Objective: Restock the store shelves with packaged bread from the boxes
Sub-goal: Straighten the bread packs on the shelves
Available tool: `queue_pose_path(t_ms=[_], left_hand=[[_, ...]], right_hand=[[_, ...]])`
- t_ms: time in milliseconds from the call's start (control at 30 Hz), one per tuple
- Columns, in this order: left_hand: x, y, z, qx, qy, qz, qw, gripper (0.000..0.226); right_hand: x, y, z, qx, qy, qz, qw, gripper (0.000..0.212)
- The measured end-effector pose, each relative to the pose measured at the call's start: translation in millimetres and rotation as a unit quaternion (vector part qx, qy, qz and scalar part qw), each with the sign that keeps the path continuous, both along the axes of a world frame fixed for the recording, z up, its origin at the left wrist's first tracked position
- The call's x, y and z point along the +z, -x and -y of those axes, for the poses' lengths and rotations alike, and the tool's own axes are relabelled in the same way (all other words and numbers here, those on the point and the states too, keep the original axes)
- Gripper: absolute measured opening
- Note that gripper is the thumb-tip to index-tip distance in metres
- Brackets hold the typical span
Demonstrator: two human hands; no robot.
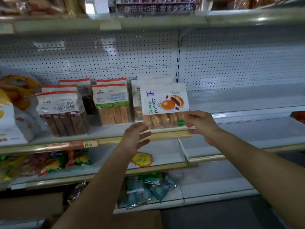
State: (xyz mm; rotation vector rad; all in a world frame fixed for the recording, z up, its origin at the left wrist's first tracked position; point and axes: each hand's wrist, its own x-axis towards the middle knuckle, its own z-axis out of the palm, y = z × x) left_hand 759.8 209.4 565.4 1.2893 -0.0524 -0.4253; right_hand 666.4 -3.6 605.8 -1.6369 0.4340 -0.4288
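Bread pack (164,104) stands on the shelf (171,134); left hand (137,138) beside it, fingers spread. Right hand (202,123) touches its corner, fingers relaxed. Shelf right of it looks mostly unfilled.

**Access around the red-bean bun pack**

The red-bean bun pack (164,104) stands upright at the shelf's front lip (165,135). Just left of it, a sliced-bread pack (113,103) and a brown loaf pack (61,111) fill the shelf. Right of it, the shelf board (247,129) lies bare to the pegboard back (239,60). Above it, open height reaches the upper shelf (148,22).
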Motion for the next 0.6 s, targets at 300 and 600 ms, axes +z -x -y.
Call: queue_pose_path(t_ms=[300, 600], left_hand=[[-6, -52, 57, 0.026, -0.028, 0.039, 0.999, 0.032], [-14, -147, 84, 0.109, -0.021, 0.048, 0.993, 0.040]], right_hand=[[-18, -39, 68, 0.016, -0.022, -0.013, 1.000, 0.024], [-25, -153, 145, 0.007, 0.042, -0.063, 0.997, 0.076]])
